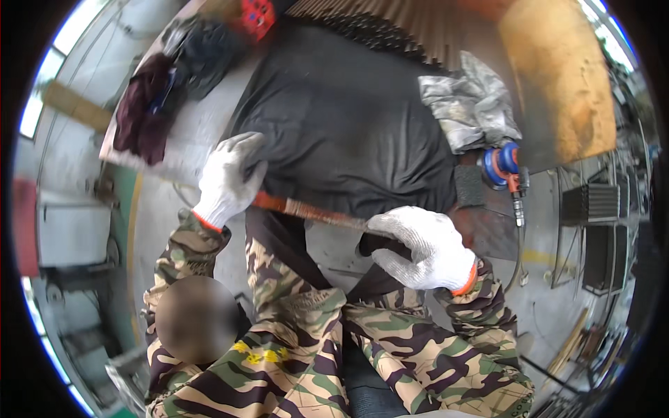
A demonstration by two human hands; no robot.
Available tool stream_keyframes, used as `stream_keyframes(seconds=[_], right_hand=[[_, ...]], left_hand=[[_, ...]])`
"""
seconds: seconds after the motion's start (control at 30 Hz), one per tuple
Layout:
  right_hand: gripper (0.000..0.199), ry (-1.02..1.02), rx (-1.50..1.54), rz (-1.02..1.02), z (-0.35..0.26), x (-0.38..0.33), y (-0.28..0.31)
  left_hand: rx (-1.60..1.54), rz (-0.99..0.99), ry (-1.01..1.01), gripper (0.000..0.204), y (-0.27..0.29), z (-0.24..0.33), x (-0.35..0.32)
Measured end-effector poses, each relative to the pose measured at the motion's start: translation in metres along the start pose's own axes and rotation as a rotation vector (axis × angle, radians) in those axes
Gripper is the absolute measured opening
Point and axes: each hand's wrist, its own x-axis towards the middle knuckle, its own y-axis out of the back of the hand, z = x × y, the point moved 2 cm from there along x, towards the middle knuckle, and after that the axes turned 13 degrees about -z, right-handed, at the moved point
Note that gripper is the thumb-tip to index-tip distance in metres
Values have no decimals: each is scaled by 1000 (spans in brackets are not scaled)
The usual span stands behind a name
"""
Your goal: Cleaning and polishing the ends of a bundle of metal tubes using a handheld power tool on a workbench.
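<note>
A black cloth [334, 111] with wrinkles lies spread over the table in front of me, reaching the near edge. My left hand [231, 177], in a white knit glove with an orange cuff, rests at the cloth's left border, thumb and fingers apart. At the near edge, my right hand [426, 249] wears a matching glove. Its fingers touch the table's reddish-brown edge [306, 209], and its thumb curls below. A dark, rounded piece [382, 244] shows between that thumb and the fingers; its kind is unclear.
A blue and red air sander [502, 167] with a hose lies right of the cloth, beside a dark grey abrasive pad [469, 185] and a crumpled grey cloth [470, 101]. Brown tubes [383, 28] are stacked at the back. Dark rags [143, 108] lie far left. Racks [592, 205] stand right.
</note>
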Motion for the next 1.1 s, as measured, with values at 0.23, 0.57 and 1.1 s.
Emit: stream_keyframes(seconds=[0.23,0.57,1.1], right_hand=[[34,-377,-89,-50,83,94,79],[52,-976,-369,180,356,164,179],[55,-981,-361,-66,469,191,192]], left_hand=[[135,-102,-175,64,-61,-34,82],[8,-186,-88,70,-66,-36,85],[12,-251,-88,76,-67,-40,83]])
